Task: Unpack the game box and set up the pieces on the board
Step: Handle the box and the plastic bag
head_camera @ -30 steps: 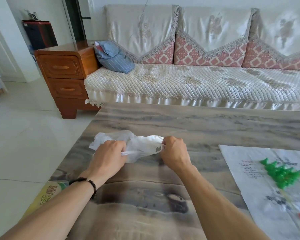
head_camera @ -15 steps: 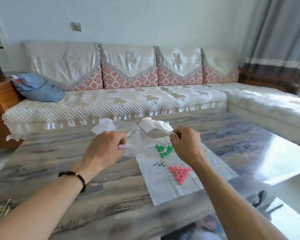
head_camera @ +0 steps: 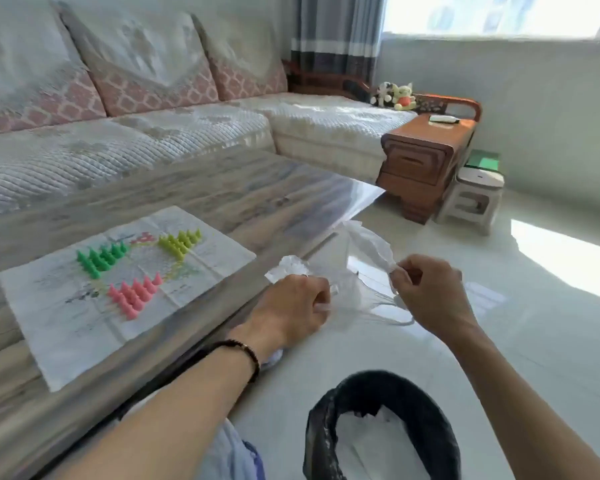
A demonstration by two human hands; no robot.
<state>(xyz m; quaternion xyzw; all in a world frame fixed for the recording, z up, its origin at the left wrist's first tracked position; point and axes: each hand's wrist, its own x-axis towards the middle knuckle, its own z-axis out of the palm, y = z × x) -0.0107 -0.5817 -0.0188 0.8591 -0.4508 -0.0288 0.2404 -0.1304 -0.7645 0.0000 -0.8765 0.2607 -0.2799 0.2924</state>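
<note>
**A:** What are your hands doing?

**B:** Your left hand [head_camera: 293, 308] and right hand [head_camera: 430, 296] are both closed on a thin clear plastic bag [head_camera: 359, 271], stretched between them. The left fist grips one crumpled end; the right pinches the other end between thumb and fingers. The bag hangs in the air just past the bench's [head_camera: 250, 188] right edge, over the floor [head_camera: 534, 341]. You wear a dark bracelet [head_camera: 245, 351] on the left wrist.

**A:** Where is the game?

**B:** The paper board [head_camera: 125, 289] lies flat on the bench, left of your left hand. Three groups of cone pieces stand on it, each in a triangle: green pieces [head_camera: 101, 258] at the board's far left, yellow pieces [head_camera: 181, 242] at its far right, pink pieces [head_camera: 134, 296] at its near side. The groups stand apart from one another.

**A:** What lies around the bench?

**B:** A bin [head_camera: 383, 431] with a black liner stands on the floor below your hands, with white paper inside. A sofa [head_camera: 153, 133] runs behind the bench. Beyond the bench's right corner stand a wooden cabinet [head_camera: 426, 161] and, just right of it, a small white stool [head_camera: 471, 199].
</note>
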